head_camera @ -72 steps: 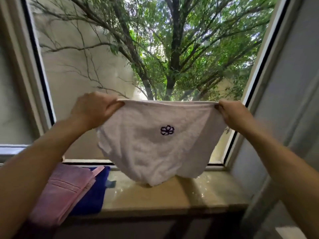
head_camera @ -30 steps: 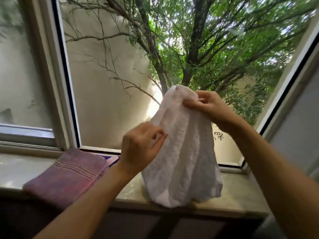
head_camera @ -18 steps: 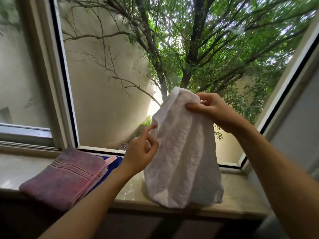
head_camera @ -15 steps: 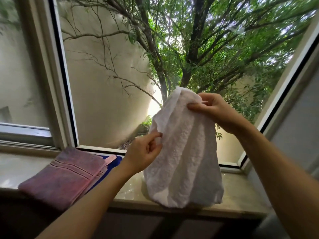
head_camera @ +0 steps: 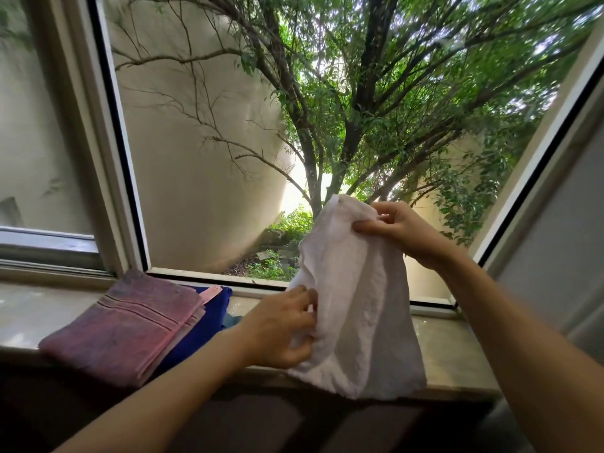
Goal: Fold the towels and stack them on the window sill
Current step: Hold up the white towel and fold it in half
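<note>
A white towel (head_camera: 356,308) hangs folded in half over the stone window sill (head_camera: 457,354). My right hand (head_camera: 397,232) pinches its top corners together at the upper right. My left hand (head_camera: 281,328) grips the towel's left edge lower down, close to the sill. The towel's bottom edge droops past the sill's front edge. At the sill's left lies a folded pink towel (head_camera: 127,325) on top of a folded dark blue towel (head_camera: 202,325).
The window glass (head_camera: 228,158) and its black-lined frame (head_camera: 124,178) stand directly behind the sill. A grey wall (head_camera: 562,256) closes the right side. Bare sill shows between the stacked towels and the white towel.
The towel, first held spread wide by both hands, is now folded in half. My left hand slid down its left edge from mid-height to near the sill. Both hands and the towel sank lower.
</note>
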A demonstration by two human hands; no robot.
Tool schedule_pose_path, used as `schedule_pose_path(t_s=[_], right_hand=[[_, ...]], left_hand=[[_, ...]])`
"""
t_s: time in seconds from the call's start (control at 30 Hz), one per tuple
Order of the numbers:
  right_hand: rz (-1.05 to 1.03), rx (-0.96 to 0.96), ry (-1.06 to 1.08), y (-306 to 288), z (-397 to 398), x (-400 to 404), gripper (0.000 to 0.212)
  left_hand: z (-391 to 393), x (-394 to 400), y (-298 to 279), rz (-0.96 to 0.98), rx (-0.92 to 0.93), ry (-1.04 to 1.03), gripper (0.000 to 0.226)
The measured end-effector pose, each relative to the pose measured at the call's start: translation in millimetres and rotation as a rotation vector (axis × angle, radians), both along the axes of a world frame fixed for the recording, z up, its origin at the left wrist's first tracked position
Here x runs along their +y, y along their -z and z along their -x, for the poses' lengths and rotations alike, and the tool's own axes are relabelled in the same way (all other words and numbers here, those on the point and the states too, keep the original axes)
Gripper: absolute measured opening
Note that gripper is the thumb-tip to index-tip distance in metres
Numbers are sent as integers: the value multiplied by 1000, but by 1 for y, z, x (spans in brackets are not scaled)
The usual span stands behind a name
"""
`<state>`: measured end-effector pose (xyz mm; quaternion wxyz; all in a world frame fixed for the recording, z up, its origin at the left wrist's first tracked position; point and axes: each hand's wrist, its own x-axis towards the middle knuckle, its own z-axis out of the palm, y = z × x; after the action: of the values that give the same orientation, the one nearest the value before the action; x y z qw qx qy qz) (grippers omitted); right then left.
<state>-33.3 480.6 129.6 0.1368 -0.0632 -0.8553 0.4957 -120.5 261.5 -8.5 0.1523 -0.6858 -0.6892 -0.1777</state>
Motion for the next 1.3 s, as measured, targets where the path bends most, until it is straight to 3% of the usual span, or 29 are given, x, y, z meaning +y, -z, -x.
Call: schedule_pose_path(t_s=[0.07, 0.13, 0.23, 0.37, 0.47, 0.6, 0.7, 0.83, 0.97, 1.1, 1.2, 1.3], right_hand=[[-13, 10, 37, 6, -1, 6, 22], [-20, 13, 59, 11, -2, 9, 25], [-29, 19, 65, 14, -3, 12, 24], [-31, 49, 43, 7, -6, 13, 19], [-103, 80, 19, -1, -11, 13, 7], [-133, 125, 46, -12, -16, 24, 25], [-168, 122, 53, -20, -20, 33, 29], [-263, 109, 74, -25, -22, 38, 7], [-362, 105, 121, -30, -27, 45, 4], [-406, 129, 192, -35, -33, 54, 29], [-390, 162, 264, -40, -36, 57, 52], [-393, 180, 300, -43, -39, 64, 63]], left_hand=[[-13, 0, -1, -45, -33, 136, 13], [-20, 1, -3, 40, -154, 201, 13], [-22, 1, -5, 242, -267, 93, 20], [-9, 3, -2, 436, -171, 3, 14], [3, 1, 1, 431, -32, -37, 26], [14, -8, -8, 384, 69, -144, 28], [30, -20, -10, 436, 124, -263, 49], [35, -23, -15, 475, 209, -376, 40], [47, -31, -23, 405, 125, -392, 22], [63, -46, -26, 148, -213, -338, 24], [65, -55, -20, 81, -101, -265, 23], [62, -62, -11, -2, -150, -190, 15]])
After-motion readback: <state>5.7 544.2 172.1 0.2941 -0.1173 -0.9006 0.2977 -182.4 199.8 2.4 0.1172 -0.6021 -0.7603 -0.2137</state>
